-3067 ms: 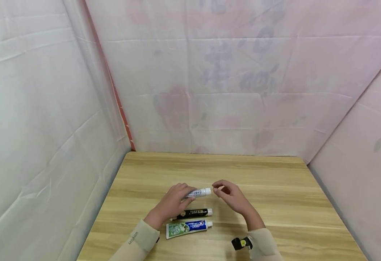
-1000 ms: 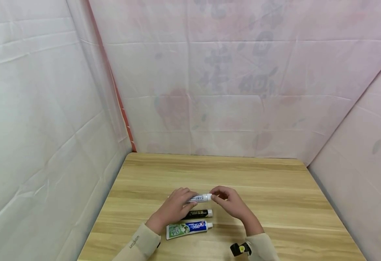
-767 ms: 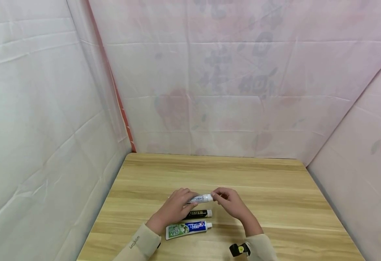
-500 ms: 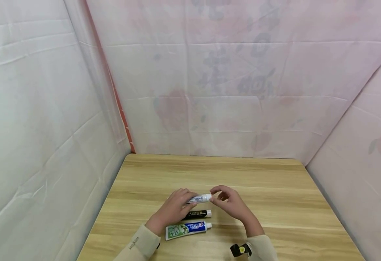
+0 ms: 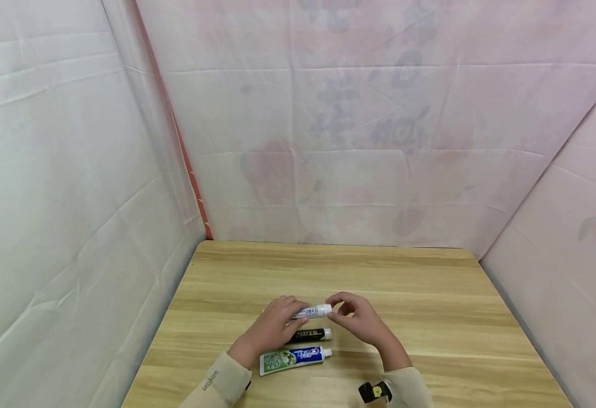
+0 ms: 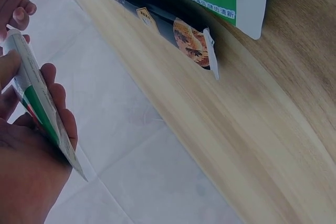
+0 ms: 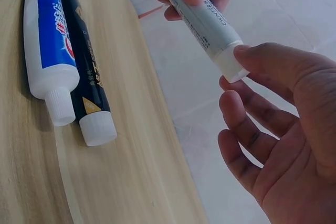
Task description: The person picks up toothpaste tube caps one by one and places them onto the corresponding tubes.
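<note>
My left hand (image 5: 275,324) grips a white toothpaste tube (image 5: 312,311), thumb on one side and fingers round the other. In the left wrist view the tube (image 6: 39,93) shows a green and red stripe and a flat crimped end beyond the palm. Its white cap (image 7: 232,65) points toward my right hand (image 5: 363,322). There, thumb and index finger pinch the cap, while the remaining fingers are loosely bent below it. The tube is held up off the table, behind a black toothpaste tube (image 5: 309,335) with a white cap, partly hidden by the left hand.
Nearest me on the wooden table (image 5: 430,317) lies a blue and green toothpaste tube (image 5: 293,360), its cap to the right. Pale cloth walls (image 5: 349,187) enclose the table at the back and both sides.
The right hand has come left from beside the tube onto its cap, its fingers shifting round the cap since. The left hand and white tube have moved slightly toward me. The other tubes stay put.
</note>
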Action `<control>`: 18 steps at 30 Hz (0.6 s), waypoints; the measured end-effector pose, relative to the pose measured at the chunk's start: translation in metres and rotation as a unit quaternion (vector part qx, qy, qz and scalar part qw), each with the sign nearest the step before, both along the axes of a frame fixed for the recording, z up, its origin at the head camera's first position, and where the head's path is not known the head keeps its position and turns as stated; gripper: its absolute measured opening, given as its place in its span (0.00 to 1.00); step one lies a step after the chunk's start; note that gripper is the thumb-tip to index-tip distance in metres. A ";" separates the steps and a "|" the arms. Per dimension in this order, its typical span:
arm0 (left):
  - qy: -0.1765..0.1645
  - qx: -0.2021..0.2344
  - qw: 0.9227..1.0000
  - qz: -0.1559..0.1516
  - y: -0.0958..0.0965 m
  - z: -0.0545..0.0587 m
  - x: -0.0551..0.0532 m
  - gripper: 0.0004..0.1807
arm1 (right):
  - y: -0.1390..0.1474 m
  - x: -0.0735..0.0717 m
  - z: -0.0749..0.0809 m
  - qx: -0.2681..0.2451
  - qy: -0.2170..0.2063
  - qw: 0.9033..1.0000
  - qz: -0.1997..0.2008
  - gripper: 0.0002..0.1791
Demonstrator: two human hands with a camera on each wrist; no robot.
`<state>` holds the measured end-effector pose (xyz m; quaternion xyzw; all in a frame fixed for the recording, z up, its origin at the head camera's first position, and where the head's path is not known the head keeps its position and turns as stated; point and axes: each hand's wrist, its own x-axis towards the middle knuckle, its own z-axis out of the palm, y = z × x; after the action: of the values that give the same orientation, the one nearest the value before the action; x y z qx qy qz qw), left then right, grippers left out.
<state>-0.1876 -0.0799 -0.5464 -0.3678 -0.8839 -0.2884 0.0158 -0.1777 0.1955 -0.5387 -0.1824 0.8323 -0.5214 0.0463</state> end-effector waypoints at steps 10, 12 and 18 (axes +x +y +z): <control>-0.001 0.005 1.000 0.007 0.001 0.000 0.001 0.19 | -0.003 -0.002 -0.005 0.026 -0.002 1.000 -0.003 0.13; 0.005 0.000 1.000 0.010 0.001 -0.001 0.001 0.19 | -0.005 -0.001 -0.006 0.027 -0.004 1.000 -0.007 0.13; 0.021 -0.011 1.000 0.020 0.002 -0.002 0.003 0.22 | -0.011 0.001 -0.007 0.021 -0.015 1.000 -0.011 0.12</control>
<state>-0.1849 -0.0780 -0.5489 -0.3566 -0.8936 -0.2703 0.0361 -0.1766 0.1846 -0.5458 -0.1641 0.8442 -0.5071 0.0566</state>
